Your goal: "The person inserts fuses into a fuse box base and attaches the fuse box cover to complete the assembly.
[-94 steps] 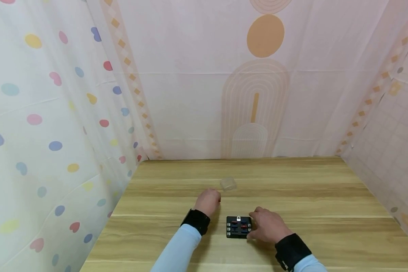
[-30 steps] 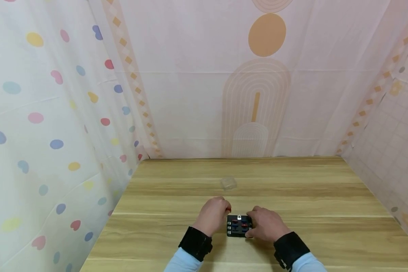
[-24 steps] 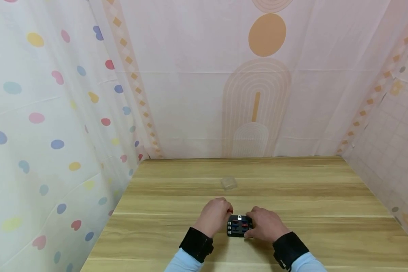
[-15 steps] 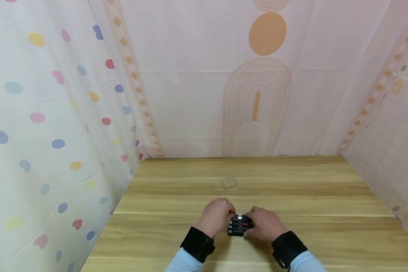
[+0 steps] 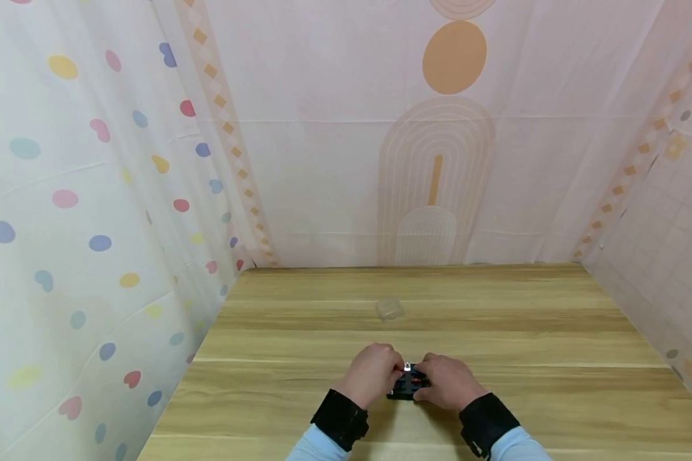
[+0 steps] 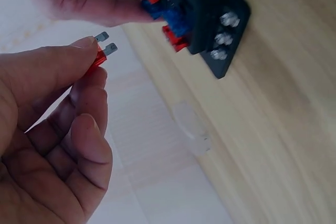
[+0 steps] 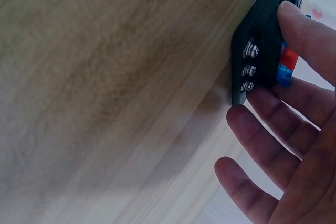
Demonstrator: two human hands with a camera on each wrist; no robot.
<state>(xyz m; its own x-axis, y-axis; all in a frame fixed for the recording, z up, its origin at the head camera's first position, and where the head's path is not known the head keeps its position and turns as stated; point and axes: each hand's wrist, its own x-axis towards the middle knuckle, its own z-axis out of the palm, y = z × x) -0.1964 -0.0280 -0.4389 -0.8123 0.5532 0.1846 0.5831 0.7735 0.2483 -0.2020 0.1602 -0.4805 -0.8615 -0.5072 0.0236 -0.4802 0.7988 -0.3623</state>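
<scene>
A black fuse block lies on the wooden table, with red and blue blade fuses seated in it and silver screw terminals along its side. My left hand is at the block's left end. Between its thumb and index finger it pinches a red blade fuse, whose two metal prongs stick out, apart from the block in the left wrist view. My right hand grips the block's right end between thumb and fingers; in the right wrist view its two lower fingers hang off it.
A clear plastic cover lies on the table beyond the hands. Patterned curtains surround the table at the back and both sides.
My left hand has moved right and nearer, from beside the block to over its left end, carrying the red fuse. My right hand has stayed on the block.
</scene>
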